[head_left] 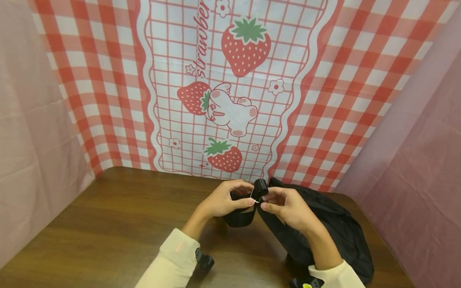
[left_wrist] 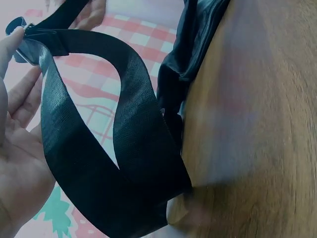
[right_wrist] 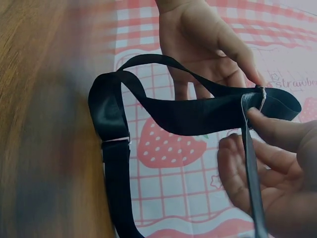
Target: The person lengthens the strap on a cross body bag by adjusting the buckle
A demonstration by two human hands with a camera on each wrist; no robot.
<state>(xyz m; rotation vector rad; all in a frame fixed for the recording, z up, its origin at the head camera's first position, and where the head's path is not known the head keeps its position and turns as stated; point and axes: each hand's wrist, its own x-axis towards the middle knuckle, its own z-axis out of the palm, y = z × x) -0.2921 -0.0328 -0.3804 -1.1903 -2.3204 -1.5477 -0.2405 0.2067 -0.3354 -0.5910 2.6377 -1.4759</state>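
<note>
A black webbing strap (head_left: 239, 220) is raised in front of me, with a thin metal slider buckle (right_wrist: 263, 99) on it. My left hand (head_left: 224, 199) pinches the buckle's edge between thumb and fingers. Close on the other side, my right hand (head_left: 291, 205) pinches the strap beside the buckle, its thumb pressed on the webbing in the right wrist view. A short fold of strap sticks up through the buckle between both hands. Below the left hand the strap hangs in a wide loop (left_wrist: 131, 99). A second metal piece (right_wrist: 116, 141) shows lower on the strap.
A black fabric bag (head_left: 342, 228) lies on the wooden table (head_left: 119, 224), at the right and partly under my right forearm. Behind the table hangs a red-and-white checked cloth (head_left: 165, 132) with strawberries. Pink curtains (head_left: 414, 160) stand at both sides.
</note>
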